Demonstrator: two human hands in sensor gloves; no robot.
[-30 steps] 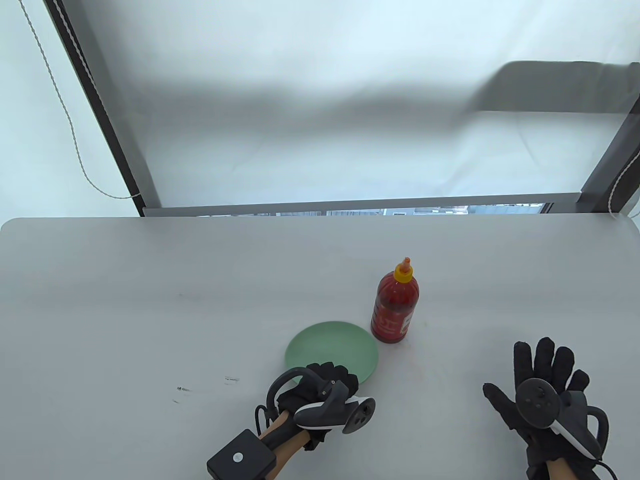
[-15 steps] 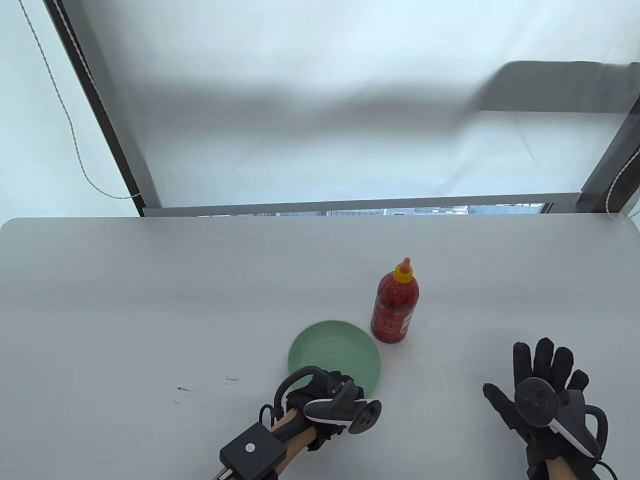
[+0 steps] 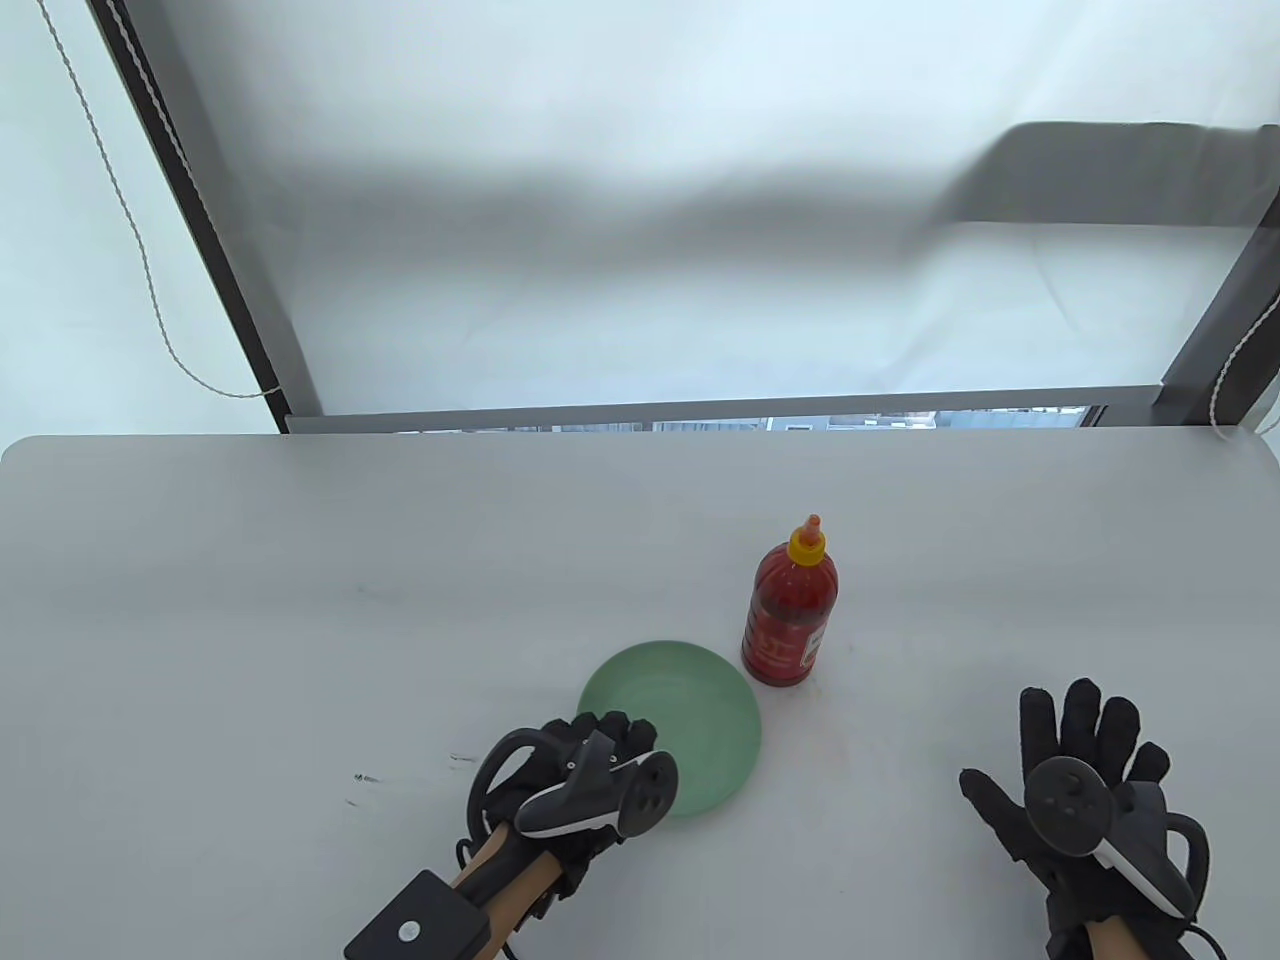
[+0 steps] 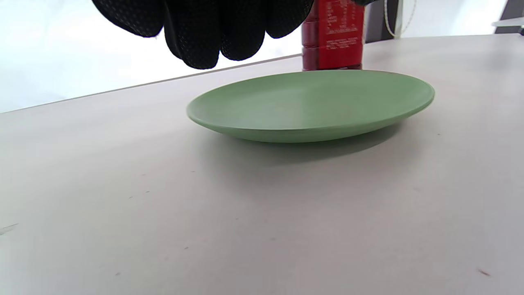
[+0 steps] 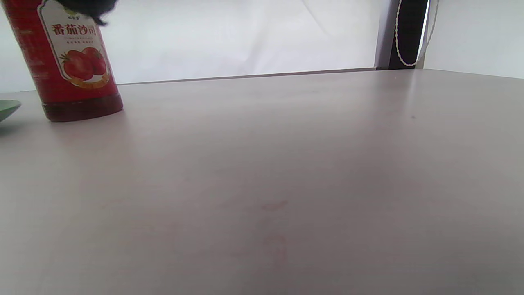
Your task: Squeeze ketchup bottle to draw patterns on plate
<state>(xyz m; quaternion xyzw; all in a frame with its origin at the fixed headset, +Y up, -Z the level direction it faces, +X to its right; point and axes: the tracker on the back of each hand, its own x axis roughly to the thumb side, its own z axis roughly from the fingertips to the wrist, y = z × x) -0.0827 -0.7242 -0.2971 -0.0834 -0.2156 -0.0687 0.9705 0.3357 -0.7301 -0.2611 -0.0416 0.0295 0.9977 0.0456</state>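
**Left hand pulls back off the plate; bottle untouched**

I take the green plate as my landmark. It lies flat on the grey table, and the ketchup bottle stands upright just beyond its far right rim, close beside it; I cannot tell from above whether they touch. The cap is yellow with an orange nozzle on top. In my left wrist view the bottle's red body rises directly behind the plate.

What has changed: half a second ago my left hand sat over the plate's near edge, toward its right side. Now it has slid leftward and back, so it sits at the plate's near left rim, with the tracker overlapping the rim in the table view. The wrist view shows its fingers close together, hanging above the table short of the plate and gripping nothing. The plate itself has not shifted since then, though it had slid slightly rightward in the half second before that.

My right hand lies well to the right of the plate, palm down, fingers spread apart and empty. It has barely moved, perhaps a touch nearer to me. In its wrist view the bottle stands at the far left, the plate's edge just showing beside it.
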